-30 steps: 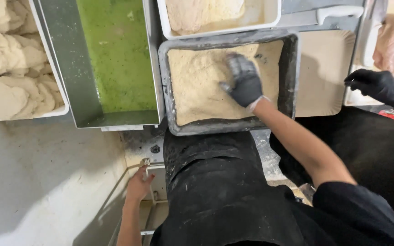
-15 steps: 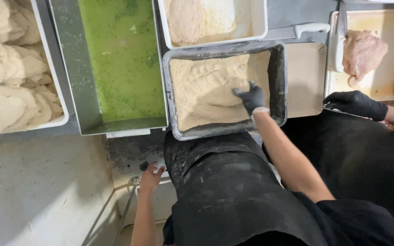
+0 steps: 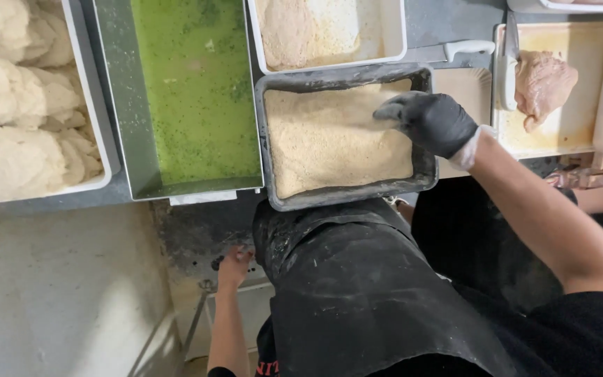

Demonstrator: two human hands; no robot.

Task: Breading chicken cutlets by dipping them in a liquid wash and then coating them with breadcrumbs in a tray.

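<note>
Fingers (image 3: pixel 396 112) of the gloved right hand (image 3: pixel 430 122) curl loosely, palm down, gripping nothing, their tips on the breadcrumbs (image 3: pixel 336 139) in the dark tray (image 3: pixel 343 197) beneath them. The forearm slants back rightward. The bare left hand (image 3: pixel 234 265) hangs low, fingers resting open on the table edge (image 3: pixel 197 244).

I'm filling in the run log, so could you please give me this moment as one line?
right hand: black glove, in crumb tray | left hand: bare, low at counter edge | beside: green liquid pan
</note>
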